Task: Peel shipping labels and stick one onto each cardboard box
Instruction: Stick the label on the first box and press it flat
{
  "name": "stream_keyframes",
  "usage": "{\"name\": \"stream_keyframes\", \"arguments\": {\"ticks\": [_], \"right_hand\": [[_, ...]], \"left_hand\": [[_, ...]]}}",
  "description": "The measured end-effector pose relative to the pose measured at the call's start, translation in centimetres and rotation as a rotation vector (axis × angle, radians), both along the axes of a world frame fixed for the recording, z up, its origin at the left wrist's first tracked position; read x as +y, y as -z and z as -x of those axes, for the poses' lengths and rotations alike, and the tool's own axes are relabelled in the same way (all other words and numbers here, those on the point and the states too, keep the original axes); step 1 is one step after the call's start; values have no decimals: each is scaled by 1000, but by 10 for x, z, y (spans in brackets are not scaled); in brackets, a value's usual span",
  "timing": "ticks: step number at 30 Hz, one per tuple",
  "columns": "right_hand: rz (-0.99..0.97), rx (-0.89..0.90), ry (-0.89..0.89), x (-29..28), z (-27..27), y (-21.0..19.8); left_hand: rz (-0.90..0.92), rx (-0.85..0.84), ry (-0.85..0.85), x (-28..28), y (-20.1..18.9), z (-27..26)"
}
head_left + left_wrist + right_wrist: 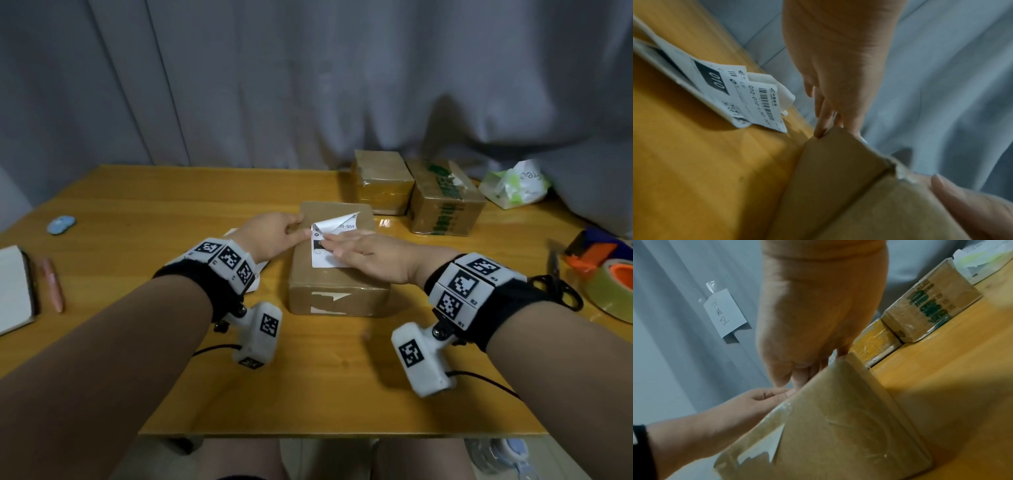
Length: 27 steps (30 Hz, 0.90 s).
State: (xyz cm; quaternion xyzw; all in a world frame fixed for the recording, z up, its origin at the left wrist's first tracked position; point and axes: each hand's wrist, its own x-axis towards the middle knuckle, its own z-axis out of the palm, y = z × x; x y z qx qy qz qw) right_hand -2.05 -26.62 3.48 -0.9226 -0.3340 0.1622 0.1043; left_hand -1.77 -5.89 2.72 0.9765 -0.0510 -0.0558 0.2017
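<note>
Lying half stuck on the top of the nearest cardboard box [337, 260], 1 white shipping label [327, 250] has its near part flat and its far corner curled up and over, blank underside showing. The box sits at the middle of the table [144, 212], a torn white scrap on its front face.

Right hand [368, 255]: fingers straight and spread flat, pressing the label's near part down; it grips nothing. Left hand [270, 234]: thumb and forefinger pinched together at the label's left edge, by the box's left rim, apparently on the paper itself, though the exact contact is small in the head view.

Remaining stock: 2 more taped cardboard boxes [414, 192] side by side toward the table's far right corner, no fresh label visible on either. More printed labels [748, 97] lie on the table just left of the box.

Progress, as a judgement: box 1 part-way labelled, curled corner yet to be smoothed; 2 boxes left.

Periphery: white plastic bag [513, 185] at the far right; tape dispenser and tape roll [609, 284] at the right edge; notebook [13, 287] and pen at the left edge; grey curtain [308, 75] behind.
</note>
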Motion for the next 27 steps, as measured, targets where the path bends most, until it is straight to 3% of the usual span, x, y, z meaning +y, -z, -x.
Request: {"name": "stream_keyframes", "arguments": {"ticks": [18, 24, 27], "right_hand": [[219, 138, 63, 47, -35, -9], [159, 130, 109, 53, -41, -5], [-155, 210, 215, 44, -43, -11]], "left_hand": [[181, -33, 8, 9, 7, -6], [83, -33, 31, 11, 5, -9], [-51, -35, 57, 11, 1, -9]]}}
